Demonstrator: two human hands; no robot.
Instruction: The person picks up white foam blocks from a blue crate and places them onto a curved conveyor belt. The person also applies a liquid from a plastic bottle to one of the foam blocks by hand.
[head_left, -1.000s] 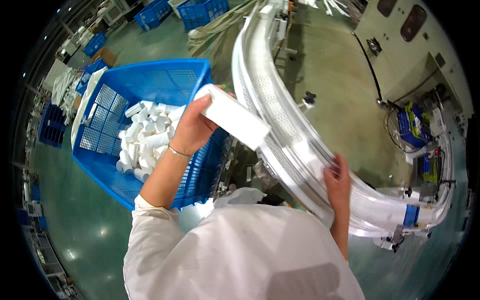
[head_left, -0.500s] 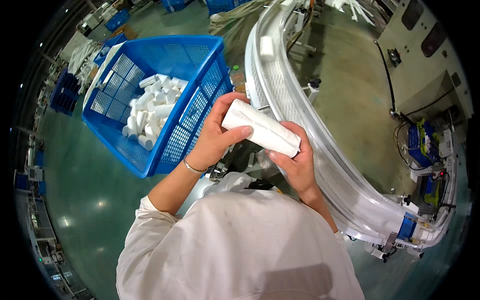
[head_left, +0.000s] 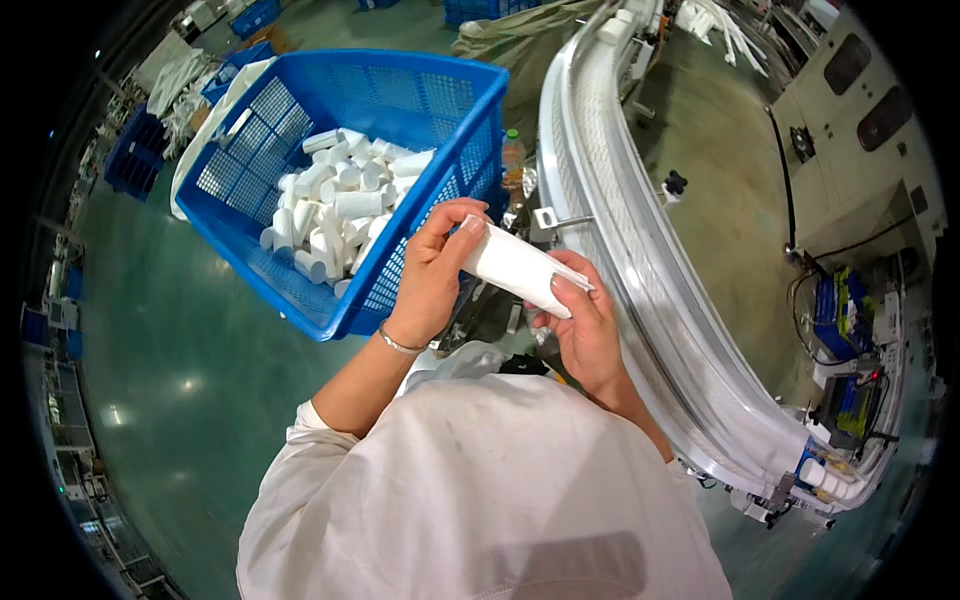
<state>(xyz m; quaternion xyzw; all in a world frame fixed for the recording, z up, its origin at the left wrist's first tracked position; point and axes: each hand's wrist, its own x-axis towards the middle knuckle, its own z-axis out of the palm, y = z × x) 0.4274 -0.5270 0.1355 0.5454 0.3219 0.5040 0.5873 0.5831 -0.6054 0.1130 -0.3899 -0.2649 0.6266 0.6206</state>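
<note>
Between my two hands I hold a white roll (head_left: pixel 520 268), which looks like soft paper or thin film, tilted down to the right. My left hand (head_left: pixel 432 268) closes on its upper left end, thumb on top. At its lower right end my right hand (head_left: pixel 585 325) grips with thumb and fingers, next to a loose edge. Just left of my hands stands a blue plastic basket (head_left: pixel 345 318) with mesh walls. Several similar white rolls (head_left: pixel 350 195) lie jumbled inside it.
A curved conveyor (head_left: pixel 640 250) with metal rails runs along my right side. More white rolls (head_left: pixel 830 480) sit at its near end, and one (head_left: pixel 614 27) at its far end. A bottle with a green cap (head_left: pixel 512 150) stands beside the basket. A pale machine cabinet (head_left: pixel 850 130) is at far right.
The view has shifted, so basket and conveyor appear farther right. My hands have turned the roll, and the right fingers have moved to its end. White rolls now show at the conveyor's near end.
</note>
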